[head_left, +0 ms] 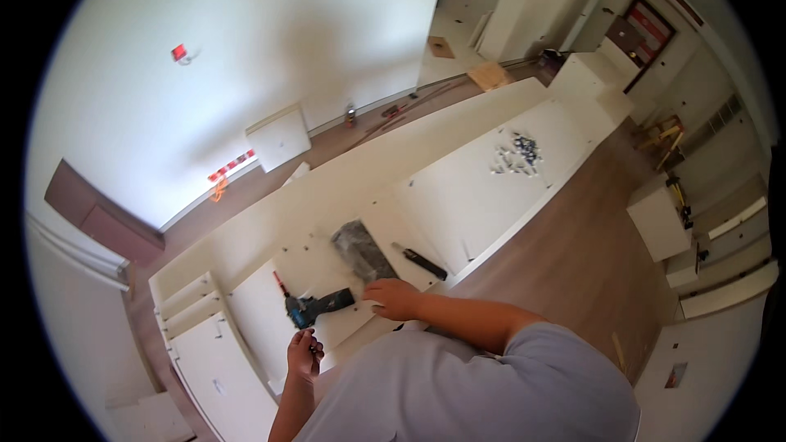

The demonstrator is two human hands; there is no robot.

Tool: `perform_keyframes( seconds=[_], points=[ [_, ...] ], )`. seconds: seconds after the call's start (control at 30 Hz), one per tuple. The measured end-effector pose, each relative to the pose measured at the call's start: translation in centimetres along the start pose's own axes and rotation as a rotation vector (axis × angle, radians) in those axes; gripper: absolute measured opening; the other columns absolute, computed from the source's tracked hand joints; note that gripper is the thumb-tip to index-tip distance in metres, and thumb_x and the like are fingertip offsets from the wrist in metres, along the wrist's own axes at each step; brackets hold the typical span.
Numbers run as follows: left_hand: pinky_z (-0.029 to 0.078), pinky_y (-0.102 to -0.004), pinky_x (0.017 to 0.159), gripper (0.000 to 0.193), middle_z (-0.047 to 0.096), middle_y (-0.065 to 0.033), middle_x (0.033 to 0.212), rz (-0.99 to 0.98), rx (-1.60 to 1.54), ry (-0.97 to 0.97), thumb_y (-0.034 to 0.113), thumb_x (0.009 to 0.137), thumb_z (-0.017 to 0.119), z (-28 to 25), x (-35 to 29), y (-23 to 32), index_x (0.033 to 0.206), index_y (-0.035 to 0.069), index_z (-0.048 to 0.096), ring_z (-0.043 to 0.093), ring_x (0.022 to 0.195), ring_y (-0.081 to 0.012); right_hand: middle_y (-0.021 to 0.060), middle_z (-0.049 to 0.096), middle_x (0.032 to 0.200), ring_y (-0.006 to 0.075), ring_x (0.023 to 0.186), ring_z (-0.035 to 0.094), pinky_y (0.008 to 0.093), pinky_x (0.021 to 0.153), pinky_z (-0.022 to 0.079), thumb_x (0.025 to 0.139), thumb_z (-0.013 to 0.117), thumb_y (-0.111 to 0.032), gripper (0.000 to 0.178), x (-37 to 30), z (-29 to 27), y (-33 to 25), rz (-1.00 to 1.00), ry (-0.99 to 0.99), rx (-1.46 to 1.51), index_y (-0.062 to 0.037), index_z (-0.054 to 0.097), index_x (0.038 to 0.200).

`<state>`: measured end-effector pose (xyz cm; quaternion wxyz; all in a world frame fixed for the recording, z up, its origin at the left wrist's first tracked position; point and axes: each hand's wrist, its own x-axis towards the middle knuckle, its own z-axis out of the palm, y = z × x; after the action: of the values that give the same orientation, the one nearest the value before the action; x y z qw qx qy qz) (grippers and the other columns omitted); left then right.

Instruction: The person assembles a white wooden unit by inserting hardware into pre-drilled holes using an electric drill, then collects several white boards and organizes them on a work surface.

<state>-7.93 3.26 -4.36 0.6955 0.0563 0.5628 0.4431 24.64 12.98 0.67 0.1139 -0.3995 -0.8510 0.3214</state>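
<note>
My left hand (304, 354) is closed, its fingertips pinched around something small and dark that I cannot make out. Just beyond it, a blue and black cordless driver (315, 305) lies on a white panel (282, 303), a long red-tipped bit pointing away. My right hand (395, 300) hovers low over the panel's near edge, fingers loosely bent and apart, with nothing visible in them. Close by its knuckles lies a grey, crinkled plastic bag (363, 250), contents unclear. To the right of the bag rests a black-handled tool (422, 260) with a slim shaft.
A heap of small hardware pieces (520, 154) sits farther along the long white panels. Stacked white boards (205, 336) stand at left. Against the wall leans a white panel (278, 137). White cabinet boxes (659, 217) and a yellow stepladder (667, 135) are on the right.
</note>
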Motion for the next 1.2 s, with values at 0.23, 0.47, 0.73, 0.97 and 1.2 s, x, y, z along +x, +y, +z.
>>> perform_keyframes(
  seconds=[0.23,0.47,0.73,0.97,1.2],
  points=[
    [0.062,-0.034,0.078,0.018,0.066,-0.0066,0.104,0.096,0.03,-0.211,0.01,0.101,0.059,15.9,2.5,-0.7,0.118,0.009,0.061,0.069,0.093,-0.0209,0.0128,0.064,0.127,0.0326,0.12,0.06,0.0416,0.103,0.05,0.088,0.071,-0.022,0.034,-16.1,-8.6,13.3,0.387,0.57,0.021,-0.0084,0.067,0.119],
    [0.062,-0.0372,0.088,0.033,0.064,-0.0115,0.109,0.22,0.153,-0.171,-0.005,0.092,0.052,33.0,7.0,-9.0,0.124,0.003,0.057,0.068,0.1,-0.0253,0.0188,0.035,0.158,0.0381,0.145,0.035,0.0485,0.118,0.035,0.078,0.083,-0.032,0.08,-24.3,-18.1,31.2,0.702,0.713,-0.21,-0.0058,0.048,0.145],
    [0.053,-0.0377,0.095,0.026,0.068,-0.0159,0.119,0.905,1.104,-0.075,-0.006,0.095,0.051,53.3,14.4,-16.5,0.115,0.002,0.066,0.068,0.109,-0.031,0.0192,0.014,0.169,0.0364,0.157,0.011,0.051,0.127,0.013,0.08,0.078,-0.057,0.109,-23.6,-26.7,46.0,0.939,0.623,-0.277,-0.0064,0.025,0.16],
    [0.026,-0.0478,0.124,0.048,0.045,-0.0183,0.154,1.011,1.492,-0.053,0.006,0.092,0.06,60.9,19.9,-19.2,0.139,0.007,0.054,0.034,0.149,-0.0336,0.0235,0.017,0.167,0.0413,0.155,0.014,0.0537,0.125,0.016,0.091,0.066,-0.06,0.097,-22.8,-30.3,53.7,0.879,0.784,-0.222,-0.0046,0.025,0.16],
    [0.008,-0.0494,0.127,0.104,0.019,-0.0188,0.168,0.931,1.731,-0.19,0.055,0.082,0.077,71.1,20.6,-20.1,0.16,0.01,0.026,0.012,0.157,-0.035,0.0217,0.025,0.166,0.0392,0.154,0.022,0.051,0.125,0.017,0.102,0.051,-0.055,0.075,-22.6,-36.2,63.7,0.726,0.765,-0.23,-0.0076,0.035,0.157]
  ],
)
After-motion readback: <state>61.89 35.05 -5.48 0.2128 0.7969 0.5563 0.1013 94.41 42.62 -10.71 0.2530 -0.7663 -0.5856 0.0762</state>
